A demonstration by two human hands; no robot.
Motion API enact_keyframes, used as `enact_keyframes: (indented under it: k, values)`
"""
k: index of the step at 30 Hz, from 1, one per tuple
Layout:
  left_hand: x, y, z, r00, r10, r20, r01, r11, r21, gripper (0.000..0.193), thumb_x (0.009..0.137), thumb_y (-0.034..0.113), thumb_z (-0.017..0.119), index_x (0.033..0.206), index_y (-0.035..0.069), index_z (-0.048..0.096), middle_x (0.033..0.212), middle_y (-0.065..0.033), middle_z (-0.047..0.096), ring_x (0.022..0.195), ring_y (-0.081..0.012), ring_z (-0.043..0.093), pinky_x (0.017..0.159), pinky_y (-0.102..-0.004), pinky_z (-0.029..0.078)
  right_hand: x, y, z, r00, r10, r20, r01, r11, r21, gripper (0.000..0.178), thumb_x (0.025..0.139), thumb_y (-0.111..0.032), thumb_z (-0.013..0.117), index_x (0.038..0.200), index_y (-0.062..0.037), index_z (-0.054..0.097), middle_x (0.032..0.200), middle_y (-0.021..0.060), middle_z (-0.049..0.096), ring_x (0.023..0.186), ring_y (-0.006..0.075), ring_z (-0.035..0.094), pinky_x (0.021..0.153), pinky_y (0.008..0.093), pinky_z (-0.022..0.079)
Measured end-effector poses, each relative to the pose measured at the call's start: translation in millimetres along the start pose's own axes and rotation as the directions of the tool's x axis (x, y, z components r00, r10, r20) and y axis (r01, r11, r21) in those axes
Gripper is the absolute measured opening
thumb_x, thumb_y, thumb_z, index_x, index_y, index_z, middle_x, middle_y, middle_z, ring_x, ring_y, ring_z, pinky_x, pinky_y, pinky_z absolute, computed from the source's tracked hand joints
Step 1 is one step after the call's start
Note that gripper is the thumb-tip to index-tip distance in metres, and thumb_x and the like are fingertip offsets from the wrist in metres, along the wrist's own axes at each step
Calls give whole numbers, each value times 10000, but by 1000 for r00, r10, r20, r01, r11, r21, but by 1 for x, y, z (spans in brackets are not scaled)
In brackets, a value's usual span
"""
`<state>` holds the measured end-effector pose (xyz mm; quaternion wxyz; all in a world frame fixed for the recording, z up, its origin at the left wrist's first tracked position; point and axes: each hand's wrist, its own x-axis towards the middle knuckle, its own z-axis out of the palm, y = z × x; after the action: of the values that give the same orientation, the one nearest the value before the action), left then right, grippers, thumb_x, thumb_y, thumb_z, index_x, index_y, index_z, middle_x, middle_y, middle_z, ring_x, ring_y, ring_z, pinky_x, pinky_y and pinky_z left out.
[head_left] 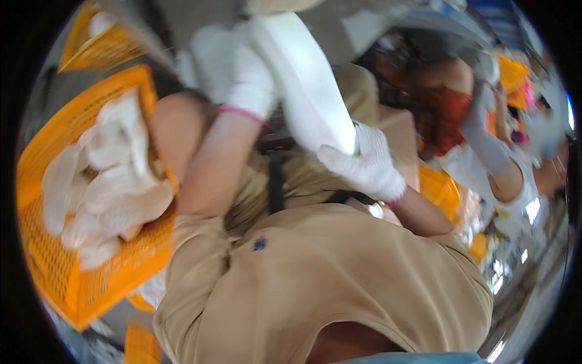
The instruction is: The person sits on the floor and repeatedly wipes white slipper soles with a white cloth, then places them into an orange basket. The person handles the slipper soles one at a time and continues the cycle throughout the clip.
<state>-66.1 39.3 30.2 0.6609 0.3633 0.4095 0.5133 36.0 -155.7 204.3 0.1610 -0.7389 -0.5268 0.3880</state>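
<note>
A long, smooth white moulded piece (309,82) slants across the upper middle, curved along its edges. My right hand (367,164), in a white knit glove with a pink cuff, is closed round its lower end, thumb on the near side. Against its left edge, higher up, lies my left hand (251,79), also gloved in white. Its fingers are blurred and partly hidden, so their grip cannot be made out. The piece's upper end reaches a pale rounded part (282,6) at the top rim. Another blurred white shape (206,54) lies beside my left hand.
On my left stands an orange plastic basket (91,297) heaped with white moulded pieces (115,188). Another orange basket (100,57) is beyond it. A co-worker's gloved arm (482,133) shows at the right, with an orange crate (438,191) nearby.
</note>
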Motion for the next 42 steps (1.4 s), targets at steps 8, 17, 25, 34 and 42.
enact_keyframes:
  k: [8,17,25,34,42]
  values:
    - [-20,52,-9,985,107,137,-167,801,575,331,1078,350,485,1060,70,660,1018,-130,690,919,-247,641,847,-397,552,-17,96,5,997,-26,-72,46,956,291,299,942,-179,652,1191,-28,719,1219,152,729,1144,241,679,930,357,542]
    - [-64,125,-267,899,434,-62,90,-44,995,344,922,274,712,1145,14,681,967,-205,716,1035,-408,701,870,-500,572,-110,248,-31,915,400,-45,-389,851,-352,348,1006,-202,609,1247,40,681,1240,176,712,1130,239,679,957,343,549]
    - [-145,155,-328,782,517,-349,-149,698,700,289,1036,259,570,1095,15,714,1020,-173,764,933,-309,741,850,-430,595,-22,169,9,957,-205,-206,130,935,-329,404,1064,-221,570,1297,99,647,1259,197,697,1118,238,678,982,331,554]
    - [-210,68,-65,921,-376,107,381,924,-37,677,844,434,811,1367,43,632,1288,-169,674,1146,-296,658,904,-428,569,28,-17,71,784,-620,0,620,784,40,411,1041,-166,553,1372,76,586,1395,219,594,1189,304,632,1021,401,524]
    - [-113,31,47,836,-409,366,546,692,-473,205,948,165,699,1096,26,724,982,-95,737,825,-215,697,802,-388,593,-58,18,21,923,-165,-348,252,942,222,370,989,-108,620,1325,45,601,1232,131,657,1120,213,630,989,340,493]
